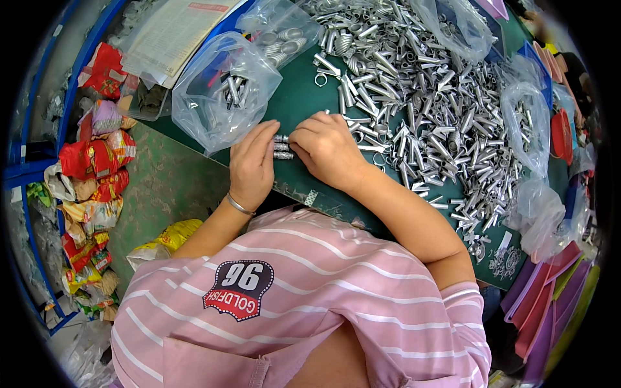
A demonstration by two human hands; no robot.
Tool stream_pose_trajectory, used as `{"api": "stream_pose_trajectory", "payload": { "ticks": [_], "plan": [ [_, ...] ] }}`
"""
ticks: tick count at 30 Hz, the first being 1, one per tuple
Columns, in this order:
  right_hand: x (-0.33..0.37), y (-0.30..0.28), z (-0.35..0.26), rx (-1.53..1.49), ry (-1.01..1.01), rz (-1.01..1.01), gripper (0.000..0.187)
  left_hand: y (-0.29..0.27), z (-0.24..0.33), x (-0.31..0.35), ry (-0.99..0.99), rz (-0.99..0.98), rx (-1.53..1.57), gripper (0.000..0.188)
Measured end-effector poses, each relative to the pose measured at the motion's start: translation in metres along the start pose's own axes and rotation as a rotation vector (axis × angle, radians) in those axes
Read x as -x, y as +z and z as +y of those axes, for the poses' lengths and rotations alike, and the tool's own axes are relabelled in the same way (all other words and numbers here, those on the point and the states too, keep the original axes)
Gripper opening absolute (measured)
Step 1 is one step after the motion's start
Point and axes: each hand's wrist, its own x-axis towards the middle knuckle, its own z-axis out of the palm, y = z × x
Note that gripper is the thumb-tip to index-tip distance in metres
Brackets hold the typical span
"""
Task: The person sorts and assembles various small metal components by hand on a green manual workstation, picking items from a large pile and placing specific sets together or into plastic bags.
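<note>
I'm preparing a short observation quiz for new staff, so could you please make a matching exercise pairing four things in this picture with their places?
Things
1. Metal bangle
2. Small group of metal pieces
3. Large heap of metal parts
4. Printed sheets

Places
A. At the picture's upper left
B. On the wrist of the left hand
C. Between the left hand and the right hand
D. On the green table, mostly right of both hands

Right pairs: 1-B, 2-C, 3-D, 4-A

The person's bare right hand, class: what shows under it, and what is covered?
Ridged silver metal pieces show at the edge of the right hand, over the dark green tabletop; anything beneath the palm and fingers is covered.
</note>
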Motion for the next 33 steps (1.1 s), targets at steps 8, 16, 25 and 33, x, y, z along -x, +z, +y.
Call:
{"api": "stream_pose_trajectory", "payload": {
  "ticks": [8,16,25,33],
  "plan": [
    [0.005,-0.036,0.007,0.184,0.187,-0.066,0.031,-0.003,0.003,-0.006,0.086,-0.254,-0.074,0.046],
    [0.007,-0.051,-0.012,0.326,0.226,-0.108,0.047,-0.003,-0.003,-0.004,0.085,-0.04,0.221,0.025],
    [0.016,-0.051,-0.012,0.293,0.379,-0.02,0.039,0.003,0.015,-0.02,0.213,0.071,0.302,0.019],
    [0.039,-0.074,-0.02,-0.728,0.75,0.381,0.021,0.015,0.043,-0.043,-0.065,-0.115,0.556,0.033]
  ]
}}
